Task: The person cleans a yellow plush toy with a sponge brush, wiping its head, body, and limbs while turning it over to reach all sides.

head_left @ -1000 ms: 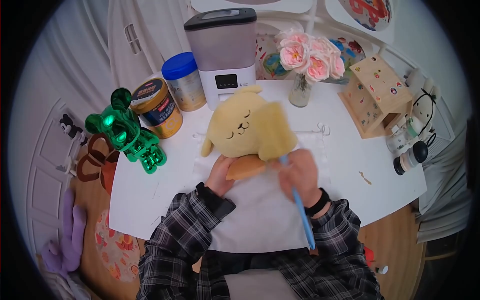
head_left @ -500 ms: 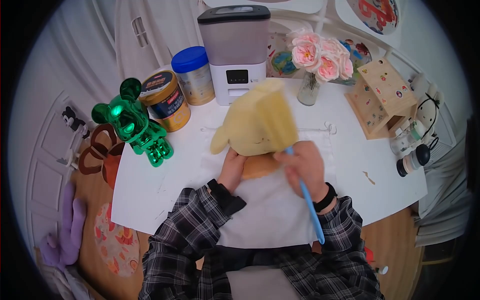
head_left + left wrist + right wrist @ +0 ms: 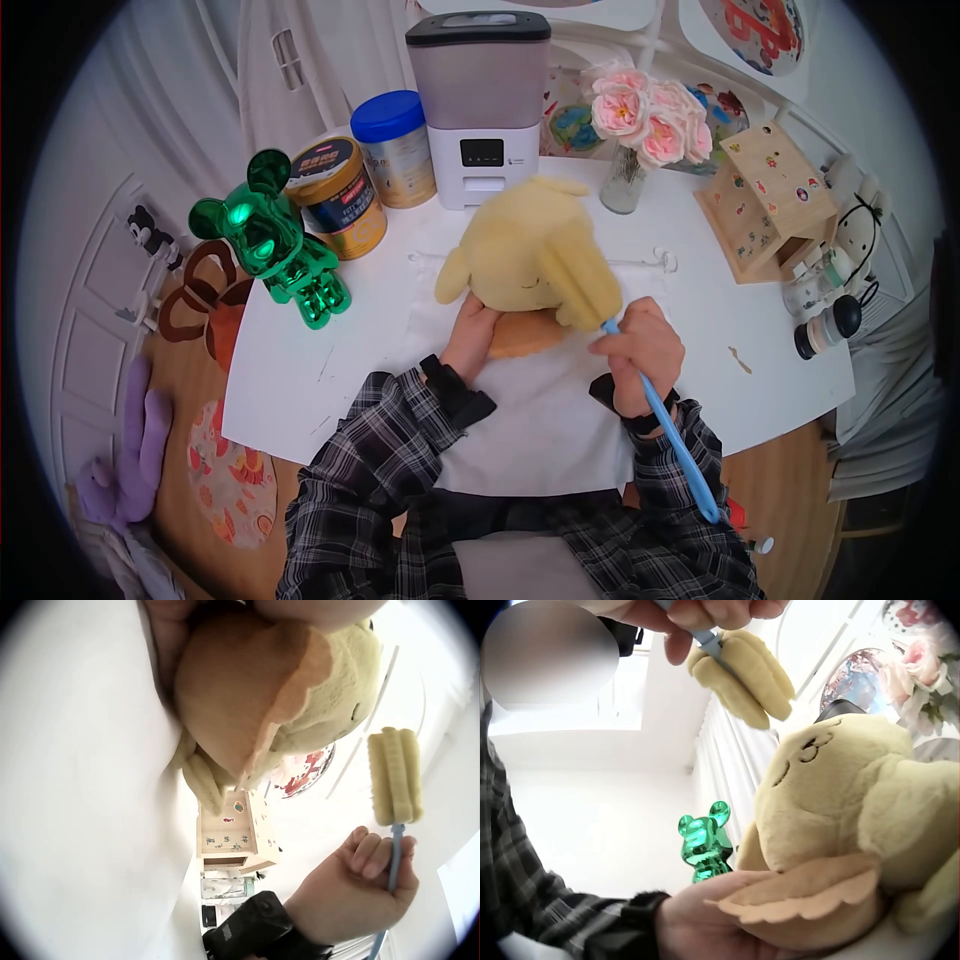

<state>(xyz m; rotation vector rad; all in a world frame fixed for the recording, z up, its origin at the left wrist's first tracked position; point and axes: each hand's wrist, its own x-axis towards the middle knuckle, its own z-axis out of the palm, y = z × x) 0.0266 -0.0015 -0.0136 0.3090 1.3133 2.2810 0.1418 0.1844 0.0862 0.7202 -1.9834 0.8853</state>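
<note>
A yellow plush toy (image 3: 520, 235) with closed stitched eyes sits on a white cloth (image 3: 530, 420), tipped toward the person. At its lower front is a tan, scallop-edged part (image 3: 810, 900). My left hand (image 3: 470, 338) holds the plush by this part, some fingers hidden beneath it. In my right hand (image 3: 645, 350) is the light blue handle of a sponge brush (image 3: 395, 776), its ribbed yellow head up. In the head view that head overlaps the plush's right side; in the left wrist view a gap shows between them.
On the white table (image 3: 290, 390), a shiny green bear figure (image 3: 265, 235), two cans (image 3: 340, 205) and a pet feeder (image 3: 485, 110) stand behind and left. A rose vase (image 3: 624, 180), a sticker-covered wooden house (image 3: 765, 205) and bottles (image 3: 830, 325) are at the right.
The right hand and brush have moved right, and the handle's lower end has swung outward. The left hand keeps its hold on the plush. The head view has shifted somewhat.
</note>
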